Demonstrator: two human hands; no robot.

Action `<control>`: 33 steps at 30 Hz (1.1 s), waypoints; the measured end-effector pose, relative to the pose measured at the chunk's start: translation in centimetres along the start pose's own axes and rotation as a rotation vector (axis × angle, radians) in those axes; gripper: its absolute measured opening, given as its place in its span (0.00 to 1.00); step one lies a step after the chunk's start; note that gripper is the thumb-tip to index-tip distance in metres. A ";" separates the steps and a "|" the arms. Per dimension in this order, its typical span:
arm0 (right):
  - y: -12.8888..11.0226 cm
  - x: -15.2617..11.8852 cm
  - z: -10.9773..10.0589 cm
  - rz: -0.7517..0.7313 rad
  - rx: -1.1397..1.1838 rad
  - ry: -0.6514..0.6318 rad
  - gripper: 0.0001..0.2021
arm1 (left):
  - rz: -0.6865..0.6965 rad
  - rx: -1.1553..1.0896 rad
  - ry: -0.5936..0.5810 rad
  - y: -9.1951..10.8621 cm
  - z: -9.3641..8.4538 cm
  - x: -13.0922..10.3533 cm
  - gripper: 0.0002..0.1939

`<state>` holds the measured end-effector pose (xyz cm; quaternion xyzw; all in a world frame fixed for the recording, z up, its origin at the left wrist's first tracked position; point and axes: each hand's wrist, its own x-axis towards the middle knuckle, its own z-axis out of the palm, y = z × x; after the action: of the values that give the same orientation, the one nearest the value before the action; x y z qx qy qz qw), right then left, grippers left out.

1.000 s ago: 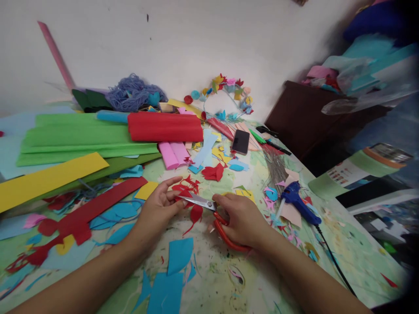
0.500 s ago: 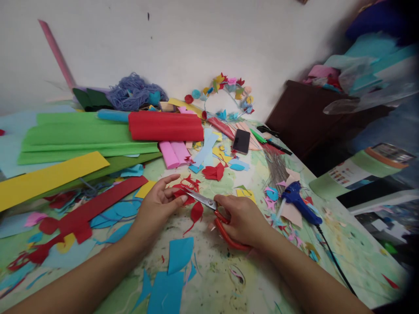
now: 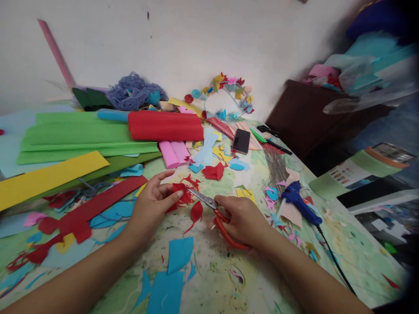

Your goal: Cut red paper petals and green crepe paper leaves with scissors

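Observation:
My left hand (image 3: 159, 196) pinches a small piece of red crepe paper (image 3: 178, 190) between thumb and fingers. Wrapped round the orange handles of a pair of scissors (image 3: 207, 200) is my right hand (image 3: 244, 220). The scissor blades look closed, their tips beside the red piece. Just below the blades lies a red petal-shaped cutout (image 3: 196, 212) with a thin tail. More red scraps (image 3: 193, 181) lie behind the blades, and a folded red piece (image 3: 214, 171) sits farther back. Blue paper pieces (image 3: 180, 255) rest on the table in front of me.
Rolls of green paper (image 3: 78, 133) and red paper (image 3: 165, 125) lie at the back left. A phone (image 3: 241, 141) is behind my right hand. To the right are a blue glue gun (image 3: 300, 203) with its cord and a green tumbler (image 3: 353, 172). A flower wreath (image 3: 225, 96) leans on the wall.
My left hand has drawn slightly left with the red piece, away from the blades. The scissors, which overlapped the paper, now lie beside it; my right hand has barely moved.

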<state>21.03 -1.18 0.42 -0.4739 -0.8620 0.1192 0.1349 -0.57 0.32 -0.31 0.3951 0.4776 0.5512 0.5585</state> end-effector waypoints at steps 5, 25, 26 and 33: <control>0.1 0.1 0.1 0.015 -0.001 0.002 0.14 | 0.018 -0.001 -0.004 -0.2 -0.2 0.2 0.31; 0.1 0.1 0.1 -0.041 -0.023 0.024 0.14 | -0.024 0.057 -0.078 -0.1 -0.1 0.2 0.35; 0.1 0.1 0.1 -0.042 -0.022 0.026 0.14 | -0.017 0.063 -0.090 -0.1 -0.2 0.3 0.34; 0.1 0.1 0.1 -0.053 -0.009 0.024 0.12 | -0.013 0.073 -0.111 -0.1 -0.5 0.5 0.35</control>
<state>21.00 -1.06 0.29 -0.4531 -0.8729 0.1061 0.1464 -1.06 0.81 -0.58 0.4420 0.4681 0.5070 0.5731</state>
